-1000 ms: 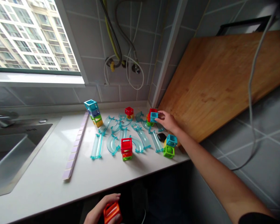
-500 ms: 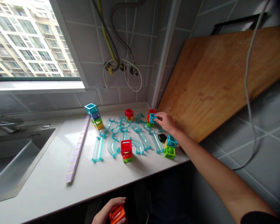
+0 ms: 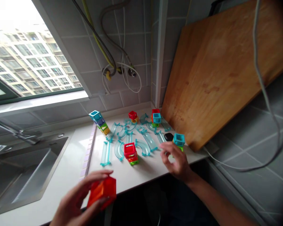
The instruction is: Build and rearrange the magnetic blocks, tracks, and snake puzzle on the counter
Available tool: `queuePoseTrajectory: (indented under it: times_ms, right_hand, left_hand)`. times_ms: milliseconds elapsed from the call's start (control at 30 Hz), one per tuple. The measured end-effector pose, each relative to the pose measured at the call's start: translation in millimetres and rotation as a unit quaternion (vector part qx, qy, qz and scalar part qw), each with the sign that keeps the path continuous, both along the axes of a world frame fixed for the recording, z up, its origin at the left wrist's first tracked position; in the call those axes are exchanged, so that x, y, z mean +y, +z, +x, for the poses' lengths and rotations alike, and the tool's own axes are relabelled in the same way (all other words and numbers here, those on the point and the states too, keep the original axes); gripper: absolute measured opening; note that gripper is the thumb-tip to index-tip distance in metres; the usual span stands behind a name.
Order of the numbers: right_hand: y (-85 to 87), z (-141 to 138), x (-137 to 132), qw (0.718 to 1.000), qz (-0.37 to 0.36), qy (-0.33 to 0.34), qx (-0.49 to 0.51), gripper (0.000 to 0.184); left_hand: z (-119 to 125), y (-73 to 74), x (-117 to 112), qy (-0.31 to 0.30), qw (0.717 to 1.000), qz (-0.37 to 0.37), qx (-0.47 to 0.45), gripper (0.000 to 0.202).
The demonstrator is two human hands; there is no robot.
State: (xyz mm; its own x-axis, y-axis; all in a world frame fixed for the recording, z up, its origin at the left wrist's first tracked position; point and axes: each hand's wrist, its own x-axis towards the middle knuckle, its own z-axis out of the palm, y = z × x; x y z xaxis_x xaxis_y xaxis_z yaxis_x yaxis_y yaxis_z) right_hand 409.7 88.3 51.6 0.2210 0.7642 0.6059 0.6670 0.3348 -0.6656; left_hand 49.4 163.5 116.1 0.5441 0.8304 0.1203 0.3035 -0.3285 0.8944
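Note:
My left hand is closed around a red-orange hollow cube block, lifted in front of the counter's near edge. My right hand hovers over the front edge at the right, fingers curved with thumb and index apart, slightly blurred; I make out no block in it. It partly covers a stack topped by a blue cube. Farther back, another blue cube sits against a red and green stack. A red stack with a green base stands near the front middle.
Clear teal track pieces spread over the white counter. A blue, green and yellow tower leans in view at the left, beside a lilac strip. Also here are a small red block, a black object, a sink and a wooden board.
My right hand has let go of the blue cube at the back stack and come back toward the front edge. My left hand has risen with the red-orange cube. The view has shifted.

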Motion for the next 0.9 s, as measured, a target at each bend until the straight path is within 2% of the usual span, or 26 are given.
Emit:
queuePoseTrajectory:
  times_ms: [33,100,133,200,267,367,500,600,700,767,833,900]
  right_hand:
    - [-15.1,-11.9,-9.9,1.0,-0.01,0.029,0.009,0.032]
    - [-44.4,-29.5,-18.9,0.998,-0.032,0.04,0.039,0.024]
    - [-56.5,-35.1,-18.9,0.997,-0.045,0.032,0.052,0.021]
    - [-72.6,-41.4,-14.2,0.996,-0.068,0.007,0.059,0.018]
    - [-78.6,-42.8,-8.8,0.995,-0.08,-0.016,0.055,0.017]
    - [-77.8,-41.1,-5.7,0.995,-0.087,-0.025,0.053,0.018]
    - [-77.2,-36.9,-7.6,0.994,-0.096,-0.005,0.054,0.017]
    - [-78.9,-34.0,-8.2,0.992,-0.106,0.014,0.059,0.016]
    - [-80.4,-32.7,-8.3,0.992,-0.108,0.023,0.06,0.016]
    - [-81.2,-32.4,-8.6,0.992,-0.107,0.026,0.058,0.016]
    - [-81.7,-31.8,-9.4,0.992,-0.11,0.031,0.058,0.016]
    - [-81.9,-30.9,-10.5,0.991,-0.114,0.038,0.063,0.016]
  left_hand:
    - [8.0,18.9,21.3,0.018,0.999,0.031,-0.014,0.041]
    - [35.4,49.8,68.0,0.035,0.996,0.072,-0.041,0.043]
    - [53.7,60.1,92.5,0.018,0.995,0.081,-0.046,0.046]
    - [95.2,68.4,141.3,-0.03,0.994,0.093,-0.046,0.051]
    - [138.1,62.3,186.6,-0.046,0.992,0.114,-0.005,0.054]
    - [195.9,40.6,241.4,-0.016,0.986,0.151,0.061,0.054]
    - [249.6,13.7,286.5,0.021,0.977,0.18,0.115,0.05]
    - [269.0,-3.7,304.6,0.045,0.967,0.194,0.162,0.046]
    - [275.3,-21.3,315.0,0.056,0.955,0.204,0.208,0.035]
    - [276.5,-29.8,319.0,0.051,0.949,0.211,0.23,0.035]
    - [276.8,-32.4,320.6,0.039,0.943,0.225,0.241,0.047]
    - [273.7,-27.3,318.5,0.029,0.939,0.248,0.238,0.068]
